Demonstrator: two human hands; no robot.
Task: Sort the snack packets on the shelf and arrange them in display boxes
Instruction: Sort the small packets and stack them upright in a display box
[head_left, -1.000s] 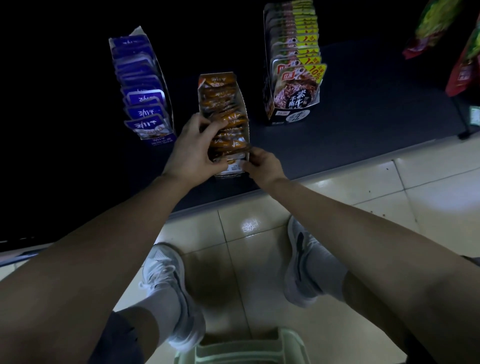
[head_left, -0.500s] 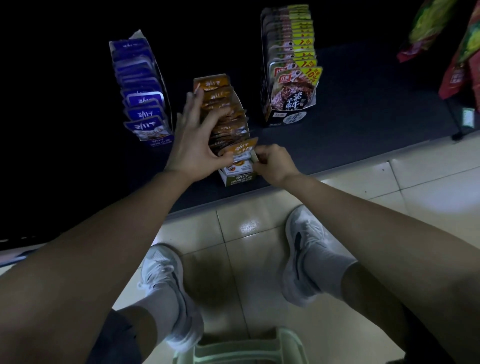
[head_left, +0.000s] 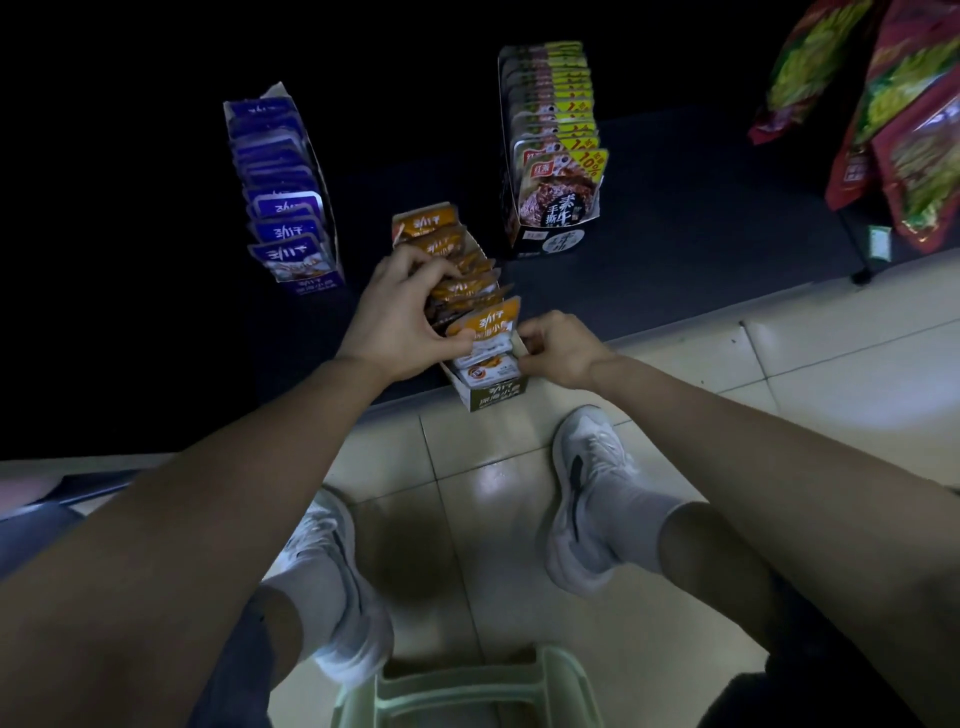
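Together, left hand (head_left: 396, 318) grips orange packets (head_left: 470, 288), right hand (head_left: 562, 349) holds display box (head_left: 494, 398)

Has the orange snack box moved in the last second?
Yes. The orange box slid toward the person; its front now reaches the shelf edge, ahead of the blue box.

Dim, black upper left, wide-angle warping

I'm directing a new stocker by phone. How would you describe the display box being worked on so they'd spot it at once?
Three display boxes stand on the dark shelf. The middle one, the orange-packet box, sits at the front edge, gripped by the left hand and right hand. The blue-packet box and black-and-yellow box beside it sit farther back, untouched.
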